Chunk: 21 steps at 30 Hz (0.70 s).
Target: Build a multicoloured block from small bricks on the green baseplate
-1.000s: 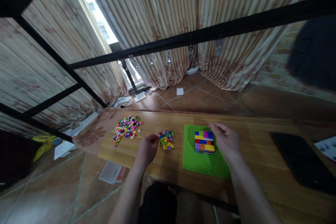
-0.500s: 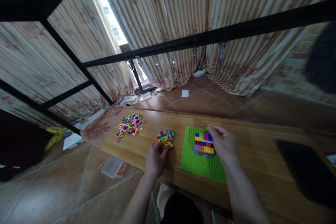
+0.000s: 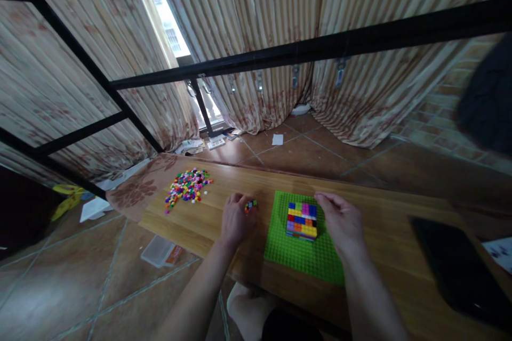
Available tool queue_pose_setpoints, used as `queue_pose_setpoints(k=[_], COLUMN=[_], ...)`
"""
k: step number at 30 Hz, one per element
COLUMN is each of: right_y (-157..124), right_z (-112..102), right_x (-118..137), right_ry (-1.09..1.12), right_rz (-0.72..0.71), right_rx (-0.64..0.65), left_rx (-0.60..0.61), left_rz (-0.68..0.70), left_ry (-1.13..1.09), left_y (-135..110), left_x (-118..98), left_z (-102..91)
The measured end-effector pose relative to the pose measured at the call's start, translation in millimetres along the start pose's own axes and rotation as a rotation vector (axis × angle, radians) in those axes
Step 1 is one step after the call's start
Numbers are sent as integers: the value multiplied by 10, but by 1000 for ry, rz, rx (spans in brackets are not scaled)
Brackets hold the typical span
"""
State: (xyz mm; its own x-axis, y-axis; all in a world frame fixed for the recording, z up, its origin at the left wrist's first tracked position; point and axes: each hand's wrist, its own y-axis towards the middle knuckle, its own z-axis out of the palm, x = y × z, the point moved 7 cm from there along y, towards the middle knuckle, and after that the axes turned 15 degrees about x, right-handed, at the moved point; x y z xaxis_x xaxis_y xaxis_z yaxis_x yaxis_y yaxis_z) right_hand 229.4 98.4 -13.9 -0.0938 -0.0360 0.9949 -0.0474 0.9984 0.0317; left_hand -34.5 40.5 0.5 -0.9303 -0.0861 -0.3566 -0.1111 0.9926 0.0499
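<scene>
A green baseplate (image 3: 296, 256) lies on the wooden table (image 3: 380, 272), with a multicoloured block of stacked bricks (image 3: 302, 220) on its far half. My right hand (image 3: 339, 221) rests beside that block on the right, fingers curled toward its top edge. My left hand (image 3: 235, 219) lies over a small heap of coloured bricks (image 3: 251, 205), fingers bent onto them; most of the heap is hidden under the hand. A larger pile of loose coloured bricks (image 3: 187, 185) sits at the table's left end.
A black flat slab (image 3: 460, 272) lies on the table at the right. A black metal frame (image 3: 304, 50) crosses in front of striped curtains. On the tiled floor lie a clear plastic box (image 3: 160, 251) and papers (image 3: 93, 208).
My left hand moved forward from the table's near edge onto the small brick heap and now covers most of it. My right hand stayed beside the stacked block.
</scene>
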Motion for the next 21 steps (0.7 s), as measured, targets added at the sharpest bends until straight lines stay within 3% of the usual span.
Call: queue_pose_setpoints(k=[5,15,18,21], right_y=[9,-17,-3,13], right_z=[-72,-9,-13,-38], right_x=[5,90,82,75], right_ry=[6,-45,-42,-34], right_rz=[-6,-59,-67,-66], right_rx=[-7,10,2,-20], left_rx=[179,169,133,92], left_rz=[12,86,99,131], left_ry=[212,267,121,-207], left_y=[279,266,155,24], left_x=[-77,-133,-262,-470], left_z=[66,103,31,-26])
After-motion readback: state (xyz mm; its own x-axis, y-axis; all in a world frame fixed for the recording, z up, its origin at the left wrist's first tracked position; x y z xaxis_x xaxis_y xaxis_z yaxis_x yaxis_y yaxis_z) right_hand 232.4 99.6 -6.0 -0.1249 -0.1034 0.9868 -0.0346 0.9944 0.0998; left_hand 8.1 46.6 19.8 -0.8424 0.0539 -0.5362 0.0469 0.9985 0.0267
